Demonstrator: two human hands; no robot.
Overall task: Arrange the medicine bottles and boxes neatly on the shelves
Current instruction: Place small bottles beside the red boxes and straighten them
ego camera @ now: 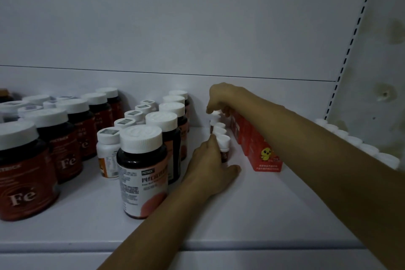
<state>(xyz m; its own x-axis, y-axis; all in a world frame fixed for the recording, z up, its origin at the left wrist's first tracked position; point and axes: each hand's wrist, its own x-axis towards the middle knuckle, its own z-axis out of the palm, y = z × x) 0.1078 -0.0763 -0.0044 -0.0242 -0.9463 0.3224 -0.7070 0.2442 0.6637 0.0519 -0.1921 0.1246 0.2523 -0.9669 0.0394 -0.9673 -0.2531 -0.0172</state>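
Note:
A file of small white-capped brown vials (pixel 221 131) runs back along the white shelf (pixel 252 204). My left hand (pixel 210 166) lies against the left side of the front vial (pixel 223 147), fingers beside it. My right hand (pixel 219 98) reaches over to the rear of the file and pinches the cap of the back vial (pixel 215 114). Just right of the vials stands a row of red boxes (pixel 256 144) with a yellow chick on the front one.
Left of my hands stand rows of dark bottles with white caps (pixel 142 169), small white bottles (pixel 108 149) and red "Fe" jars (pixel 24 173). More white caps (pixel 359 144) line the far right edge. The shelf's back wall and a slotted upright (pixel 341 72) close the space.

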